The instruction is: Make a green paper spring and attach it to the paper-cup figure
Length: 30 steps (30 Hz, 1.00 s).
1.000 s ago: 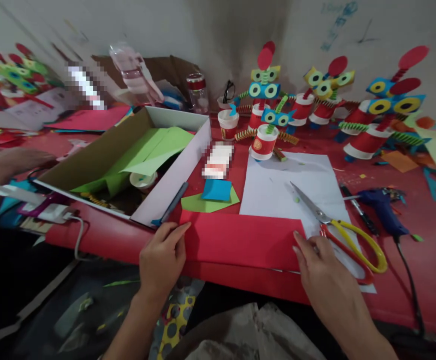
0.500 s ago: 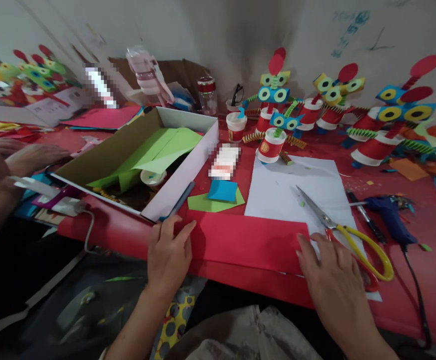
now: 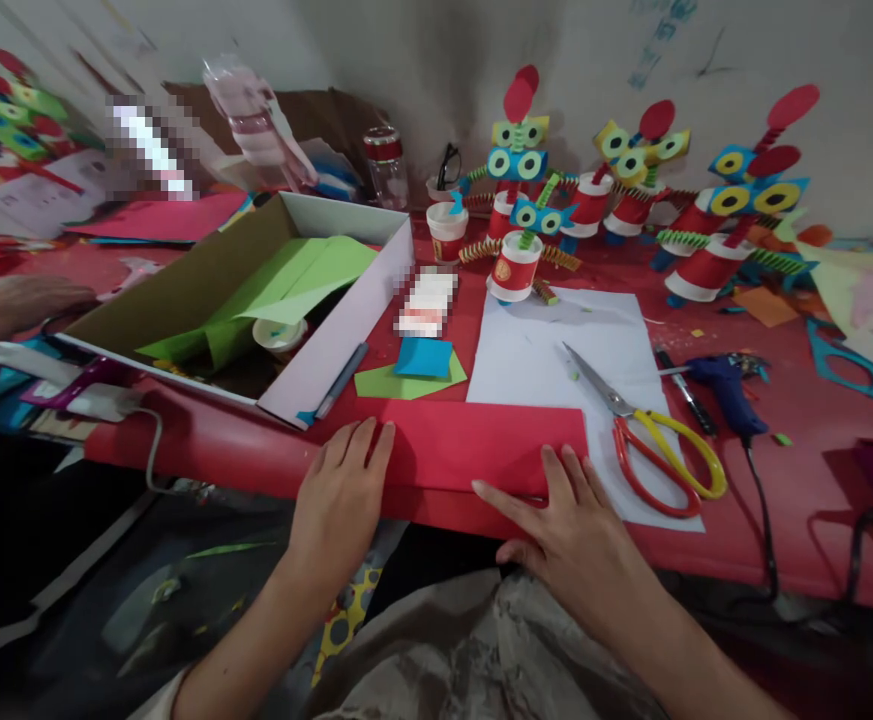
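Observation:
A folded strip of red paper (image 3: pixel 473 445) lies along the table's near edge, partly over a white sheet (image 3: pixel 556 350). My left hand (image 3: pixel 342 485) rests flat on its left end, fingers stretched out. On the right end my right hand (image 3: pixel 575 510) presses down with spread fingers, the index pointing left along the near edge. Scissors (image 3: pixel 623 405) with one red and one yellow handle lie partly opened on the white sheet, right of the paper. Blue paper (image 3: pixel 422 357) and a green piece (image 3: pixel 376 383) lie just beyond the strip.
An open box (image 3: pixel 346 345) with green paper and a paper cup stands at the left. Several paper-cup figures (image 3: pixel 515 268) stand at the back. A blue glue gun (image 3: pixel 732 390) and a black marker (image 3: pixel 687 395) lie at right. Another person's hand (image 3: pixel 27 300) is at far left.
My right hand has moved left from beside the scissors onto the red paper, uncovering the red handle. My left hand has flattened. The camera view has shifted right.

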Available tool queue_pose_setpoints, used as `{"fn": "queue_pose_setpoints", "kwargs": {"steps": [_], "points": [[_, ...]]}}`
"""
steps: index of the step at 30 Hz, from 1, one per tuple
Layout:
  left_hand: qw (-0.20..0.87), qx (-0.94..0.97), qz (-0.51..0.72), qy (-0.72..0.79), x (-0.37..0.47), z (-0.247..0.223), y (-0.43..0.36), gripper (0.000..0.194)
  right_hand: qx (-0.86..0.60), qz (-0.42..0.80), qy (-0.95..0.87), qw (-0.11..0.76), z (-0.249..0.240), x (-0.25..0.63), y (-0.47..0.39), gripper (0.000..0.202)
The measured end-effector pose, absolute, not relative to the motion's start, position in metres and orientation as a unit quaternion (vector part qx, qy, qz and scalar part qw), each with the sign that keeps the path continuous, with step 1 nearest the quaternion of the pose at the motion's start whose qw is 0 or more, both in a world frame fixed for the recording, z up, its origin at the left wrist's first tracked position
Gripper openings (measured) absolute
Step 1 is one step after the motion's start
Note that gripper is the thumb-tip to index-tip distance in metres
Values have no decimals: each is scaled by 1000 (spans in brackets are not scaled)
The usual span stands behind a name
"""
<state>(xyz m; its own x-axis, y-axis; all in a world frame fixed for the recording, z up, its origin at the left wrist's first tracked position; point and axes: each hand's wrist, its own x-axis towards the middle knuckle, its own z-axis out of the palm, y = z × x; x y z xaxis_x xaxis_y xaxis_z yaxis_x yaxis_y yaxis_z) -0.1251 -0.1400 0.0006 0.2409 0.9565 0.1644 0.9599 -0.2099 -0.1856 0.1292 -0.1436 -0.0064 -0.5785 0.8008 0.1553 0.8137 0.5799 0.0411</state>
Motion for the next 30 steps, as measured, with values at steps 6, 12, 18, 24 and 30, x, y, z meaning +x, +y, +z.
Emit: {"fn": "queue_pose_setpoints", "kwargs": {"steps": [6, 12, 18, 24, 30], "points": [[53, -905, 9, -422, -128, -1, -135, 82, -471, -47, -879, 63, -13, 125, -146, 88], [-12, -922, 15, -387, -145, -7, -135, 92, -481, -50, -874, 44, -20, 126, -154, 97], [-92, -925, -23, -368, -170, -10, -131, 93, -445, -77, -891, 37, -21, 146, -156, 97], [-118, -907, -105, -390, -205, -19, -138, 82, -440, -122, -889, 41, -21, 177, -156, 89], [-63, -896, -160, -410, -219, -34, -148, 72, -455, -151, -876, 54, -19, 183, -159, 87]]}}
